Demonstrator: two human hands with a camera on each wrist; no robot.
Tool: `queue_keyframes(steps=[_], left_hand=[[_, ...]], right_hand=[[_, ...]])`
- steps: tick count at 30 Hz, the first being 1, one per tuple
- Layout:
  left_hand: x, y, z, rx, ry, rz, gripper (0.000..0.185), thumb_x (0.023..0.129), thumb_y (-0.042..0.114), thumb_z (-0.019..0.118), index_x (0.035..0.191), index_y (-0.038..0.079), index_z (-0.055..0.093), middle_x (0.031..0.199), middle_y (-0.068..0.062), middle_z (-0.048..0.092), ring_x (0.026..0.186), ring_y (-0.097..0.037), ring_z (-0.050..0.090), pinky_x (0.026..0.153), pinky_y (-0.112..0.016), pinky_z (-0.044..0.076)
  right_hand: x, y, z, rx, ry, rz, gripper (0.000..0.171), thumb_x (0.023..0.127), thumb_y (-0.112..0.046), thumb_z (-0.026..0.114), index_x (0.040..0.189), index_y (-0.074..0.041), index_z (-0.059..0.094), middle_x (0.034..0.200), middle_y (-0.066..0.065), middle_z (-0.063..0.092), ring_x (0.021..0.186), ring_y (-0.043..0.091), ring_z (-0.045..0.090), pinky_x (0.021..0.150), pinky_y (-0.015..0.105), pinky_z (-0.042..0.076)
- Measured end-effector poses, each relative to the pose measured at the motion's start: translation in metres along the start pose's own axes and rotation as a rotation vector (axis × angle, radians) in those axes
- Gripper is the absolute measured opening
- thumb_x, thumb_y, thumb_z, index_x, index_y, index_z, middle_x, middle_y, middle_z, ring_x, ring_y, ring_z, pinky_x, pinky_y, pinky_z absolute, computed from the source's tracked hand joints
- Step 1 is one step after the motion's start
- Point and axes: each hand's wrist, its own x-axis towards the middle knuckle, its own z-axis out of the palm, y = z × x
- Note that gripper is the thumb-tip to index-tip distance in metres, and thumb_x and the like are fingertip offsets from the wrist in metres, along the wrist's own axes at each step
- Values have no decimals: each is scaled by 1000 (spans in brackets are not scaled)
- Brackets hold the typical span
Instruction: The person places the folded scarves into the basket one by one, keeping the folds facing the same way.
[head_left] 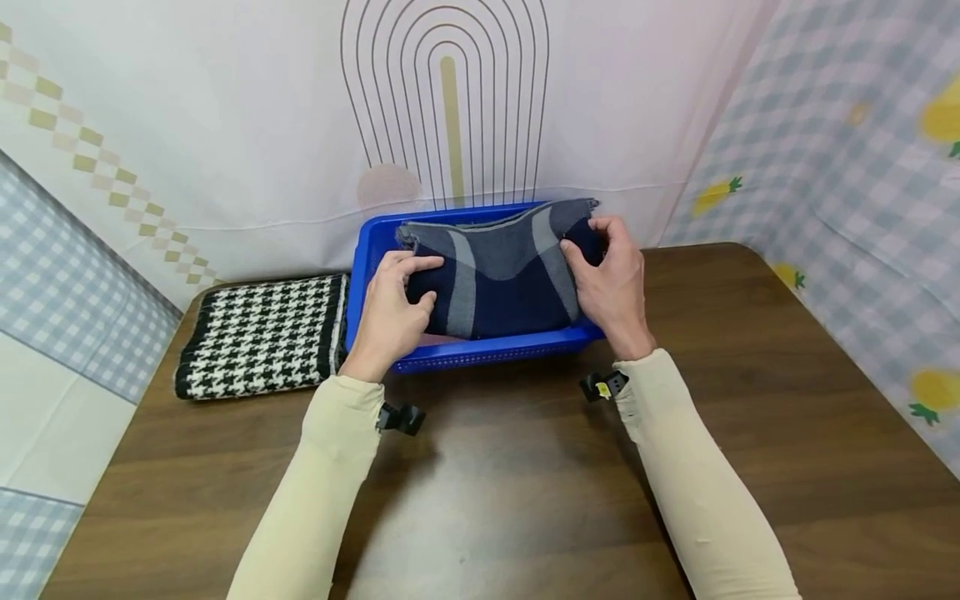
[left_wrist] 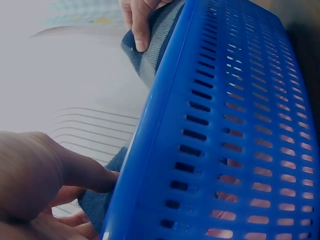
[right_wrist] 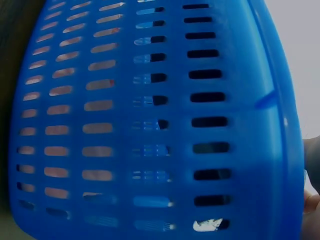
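My L hand (head_left: 390, 308) & R hand (head_left: 615, 287) are both grasping the folded navy-and-grey woven cloth w/ frayed edges (head_left: 517, 292), one at each end: L thumb & fingers pinch its left end, R thumb & fingers pinch its right end. The cloth's in the mouth of the rectangular blue plastic basket w/ slotted walls (head_left: 487, 347), its back edge up over the rear rim, esp. at the right corner; can't tell if its underside touches the bottom. L wrist view shows both hands w/ fabric at the rim; R wrist view is mostly slotted wall, w/ just a bit of hand at the edge, so grip's unclear from there. Something pinkish shows thru the slots, can't tell what.

Basket's on the dark brown wood-grain worktop (head_left: 750, 375), at the back. Just left of it lies the folded black-and-white houndstooth cloth (head_left: 262, 337), flat. I've got long cream sleeves (head_left: 300, 500) on, w/ a small black device (head_left: 401, 418) at each wrist. Behind: white fabric backdrop w/ thin arched lines (head_left: 262, 108); on the right, pale blue-and-white checked fabric w/ yellow fruit prints (head_left: 825, 142).
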Motion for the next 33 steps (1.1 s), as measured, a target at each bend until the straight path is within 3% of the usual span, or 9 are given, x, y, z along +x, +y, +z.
queue_keyframes(steps=[16,23,33], left_hand=[[-1,-6,-9,33,35,-51,37,91,-3,66,126,7,72,135,-15,57,127,-32,52,108,-48,45],[-1,-6,-8,84,43,-61,37,90,-4,65,125,6,72,133,-15,59,131,-33,52,114,-49,41],[1,-7,-5,125,64,-94,37,90,-4,63,124,6,73,132,-16,59,129,-35,53,113,-49,41]], right_hand=[[-4,4,10,-25,-111,35,46,99,-27,67,134,0,54,140,21,60,123,34,58,110,49,46],[-4,5,9,-48,-172,39,43,102,-22,63,137,2,54,143,22,58,126,36,57,113,50,44],[0,5,9,-118,-265,48,43,104,-14,55,143,3,49,148,23,53,135,36,52,118,51,40]])
